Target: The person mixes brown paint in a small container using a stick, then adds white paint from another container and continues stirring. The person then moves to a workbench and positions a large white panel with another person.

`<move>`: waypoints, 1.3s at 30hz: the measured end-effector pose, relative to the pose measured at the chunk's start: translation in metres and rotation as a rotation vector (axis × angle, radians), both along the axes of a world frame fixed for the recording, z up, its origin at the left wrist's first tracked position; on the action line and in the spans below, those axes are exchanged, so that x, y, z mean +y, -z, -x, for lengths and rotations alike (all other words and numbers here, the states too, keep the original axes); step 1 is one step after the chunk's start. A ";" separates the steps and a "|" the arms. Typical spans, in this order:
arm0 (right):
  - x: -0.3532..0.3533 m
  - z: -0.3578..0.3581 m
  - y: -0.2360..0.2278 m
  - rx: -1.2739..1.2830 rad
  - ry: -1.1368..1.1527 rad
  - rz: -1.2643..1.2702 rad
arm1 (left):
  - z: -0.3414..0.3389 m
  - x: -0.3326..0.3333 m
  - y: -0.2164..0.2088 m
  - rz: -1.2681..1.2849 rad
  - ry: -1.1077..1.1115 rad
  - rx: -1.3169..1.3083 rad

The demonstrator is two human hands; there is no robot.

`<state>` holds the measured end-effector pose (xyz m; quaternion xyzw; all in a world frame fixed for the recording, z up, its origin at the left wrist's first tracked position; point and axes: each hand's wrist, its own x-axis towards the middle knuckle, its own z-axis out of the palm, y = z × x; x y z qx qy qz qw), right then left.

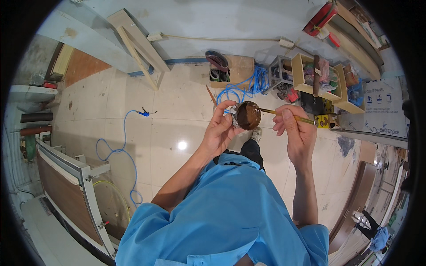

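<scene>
In front of my body, my left hand (222,128) is wrapped round a small open tin (247,116). The tin is tilted so its mouth shows, and brown paint coats its inside and rim. My right hand (296,126) pinches a slim paintbrush (271,111) with a dark and golden-yellow handle. One end of the brush reaches to the right side of the tin's mouth; its tip cannot be made out there. The other end sticks out past my right fingers.
Blue hose (253,84) lies coiled beside a cardboard box (242,64) of sanding belts. More hose (125,148) trails over the tiled floor at left. Wooden drawers (306,86) of odds and ends stand at right. A framed rack (66,162) is at left; another person (377,237) is far right.
</scene>
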<state>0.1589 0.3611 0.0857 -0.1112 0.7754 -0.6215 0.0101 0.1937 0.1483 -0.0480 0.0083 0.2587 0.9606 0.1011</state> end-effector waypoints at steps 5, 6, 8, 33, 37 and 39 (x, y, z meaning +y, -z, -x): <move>-0.001 -0.002 0.005 -0.136 -0.075 0.097 | -0.001 0.001 0.000 0.012 0.018 0.009; -0.001 -0.003 0.007 -0.133 -0.048 0.132 | -0.001 0.001 0.001 0.017 0.017 -0.005; 0.002 -0.004 0.009 -0.125 -0.068 0.067 | -0.002 0.000 0.004 0.014 0.014 -0.023; -0.054 0.039 0.024 -0.142 -0.154 0.139 | 0.010 -0.051 0.000 -0.002 -0.014 -0.060; -0.069 0.062 0.026 -0.164 -0.238 0.095 | 0.020 -0.063 0.006 0.066 -0.052 -0.101; -0.081 0.076 0.030 -0.169 -0.245 0.105 | 0.028 -0.071 0.011 0.021 -0.073 -0.097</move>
